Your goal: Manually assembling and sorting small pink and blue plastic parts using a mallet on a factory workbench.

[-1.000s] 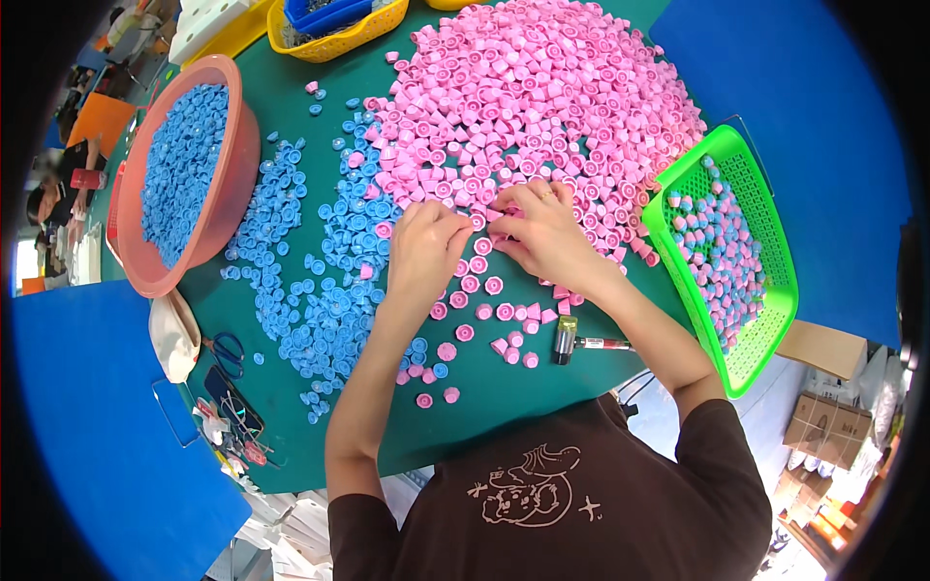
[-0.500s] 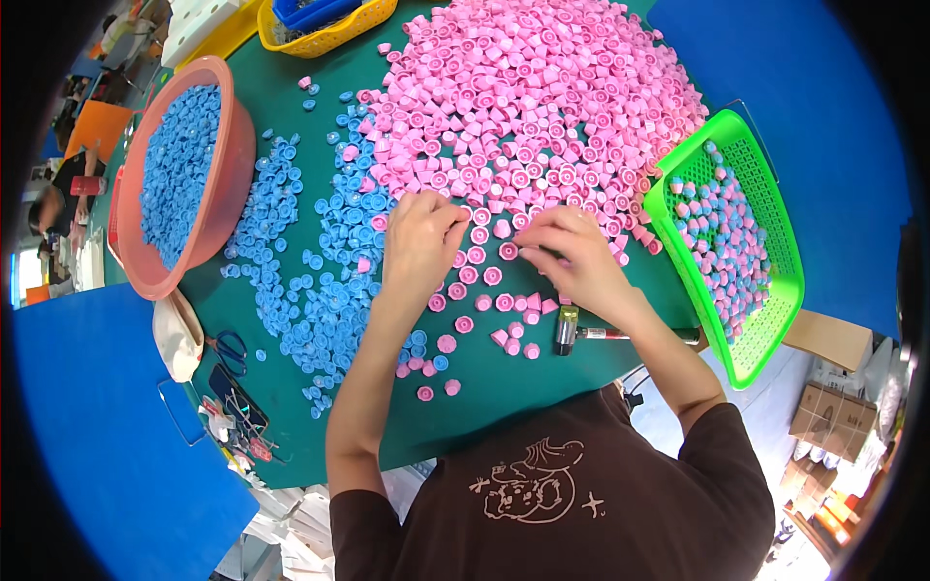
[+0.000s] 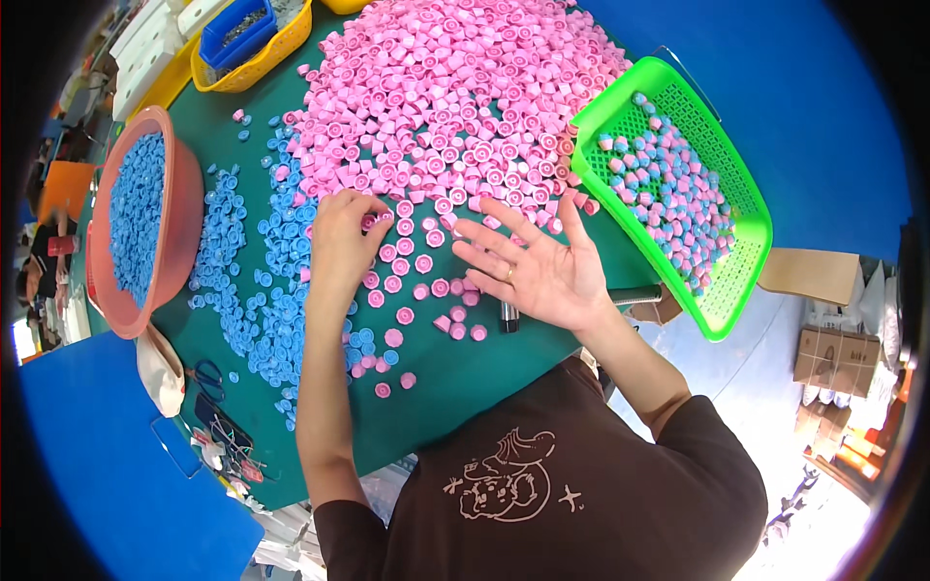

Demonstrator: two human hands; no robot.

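My left hand [image 3: 339, 240] is closed in a pinch at the left end of the loose rows, its fingertips on a small pink plastic cup [image 3: 369, 222]. To its right, my right hand [image 3: 547, 276] lies open, palm up and fingers spread, with nothing in it. Between the hands, pink cups [image 3: 405, 316] stand in rough rows, hollow ends up. A big heap of pink cups [image 3: 465, 68] spreads beyond both hands. Small blue plastic caps [image 3: 254, 320] lie scattered left of my left forearm. A hammer's head [image 3: 510, 318] shows below my right hand, which covers part of the tool.
At the right stands a green basket [image 3: 751, 194] of pink-and-blue joined pieces. A pink basin [image 3: 179, 223] of blue caps stands at the left. Scissors [image 3: 207, 380] and a phone lie near the left edge. A yellow basket [image 3: 254, 74] holds a blue tray at the back.
My right hand has opened and turned palm up, from a palm-down pinch over the pink cups. My left hand stays pinched. The whole view has shifted, moving the table's contents leftward.
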